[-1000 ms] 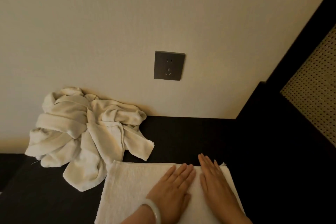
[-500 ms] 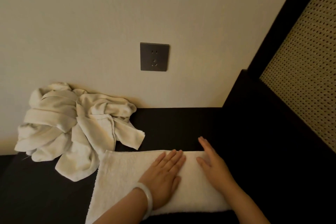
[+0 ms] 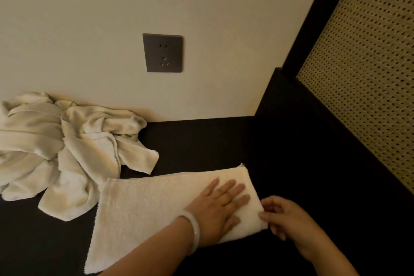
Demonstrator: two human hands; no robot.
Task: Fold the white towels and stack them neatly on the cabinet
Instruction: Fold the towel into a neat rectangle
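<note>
A second ago both our palms lay flat, side by side, on the folded towel (image 3: pixel 143 208). Now only the left hand (image 3: pixel 220 206) presses it, fingers straight and spread, its grip wide and holding nothing, and it has slid over to just short of the towel's right end. The right hand (image 3: pixel 289 219) has come off the top and gone to that end, where its grip is narrow, thumb and curled fingers pinching the towel's edge. The towel lies flat on the cabinet top (image 3: pixel 224 141), under the left grip and stretching away from it to the left, with its right end inside the right grip. We read this as the smoothing being done and the next fold beginning. The left palm looks set to pin the cloth while the right lifts the end and carries it over, though nothing is raised yet. Beyond the left grip and well to its left, the heap of towels (image 3: pixel 67 148) sits crumpled against the wall, touching the folded towel's far left corner. By our judgement most of the task remains, and no stack is in sight.
</note>
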